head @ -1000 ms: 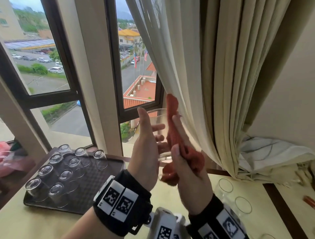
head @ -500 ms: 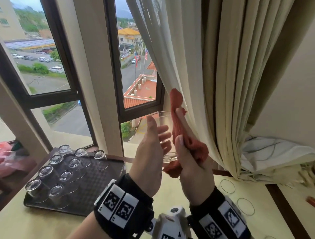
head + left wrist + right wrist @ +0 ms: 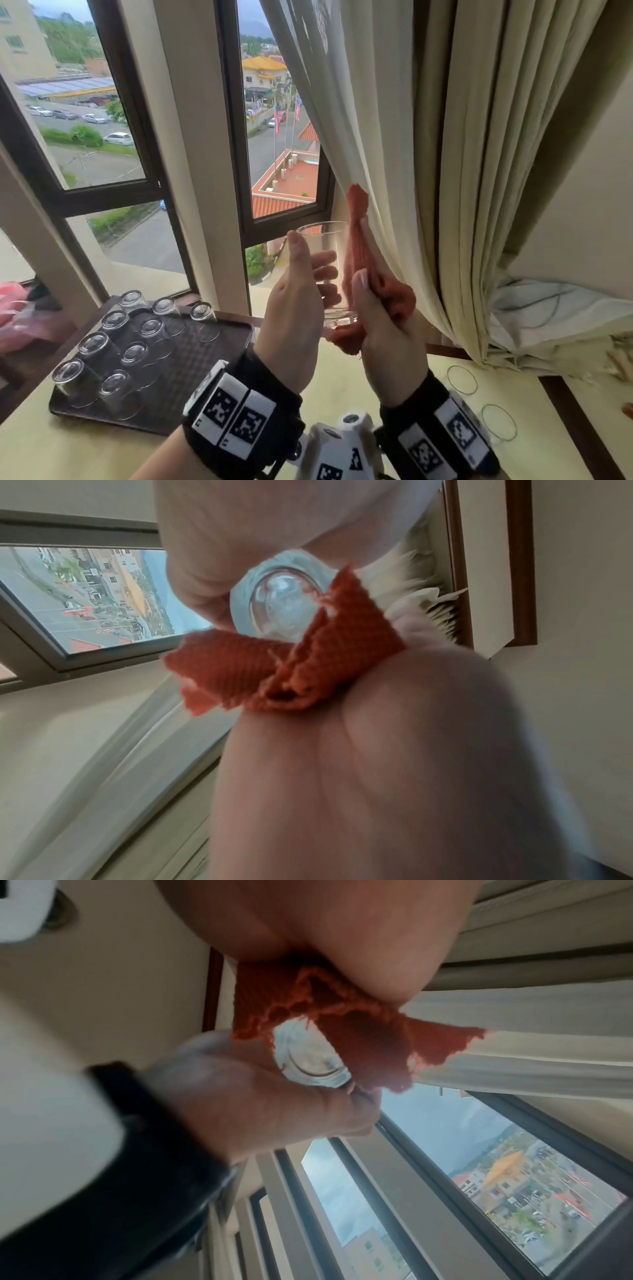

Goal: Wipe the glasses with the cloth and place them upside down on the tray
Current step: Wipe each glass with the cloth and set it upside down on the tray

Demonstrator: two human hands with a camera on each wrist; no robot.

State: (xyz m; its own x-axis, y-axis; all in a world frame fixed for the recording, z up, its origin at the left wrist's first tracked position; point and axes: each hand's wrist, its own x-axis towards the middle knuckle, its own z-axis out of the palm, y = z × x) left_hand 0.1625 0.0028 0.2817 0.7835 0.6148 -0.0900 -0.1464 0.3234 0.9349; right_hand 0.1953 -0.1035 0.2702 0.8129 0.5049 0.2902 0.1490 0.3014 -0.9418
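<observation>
While the glass [image 3: 325, 274] is kept upright in mid-frame, its height has changed little vs. half a sec ago, and the orange cloth [image 3: 363, 260] lies along its right wall as before, so I judge the wiping is not finished. The left hand [image 3: 298, 308] wraps it, thumb up near the rim, fingers curled behind; the right hand [image 3: 387, 335] pinches the cloth against the glass w/ straight fingers. Tray [image 3: 191, 387], lower left, already has nine upturned glasses.
</observation>
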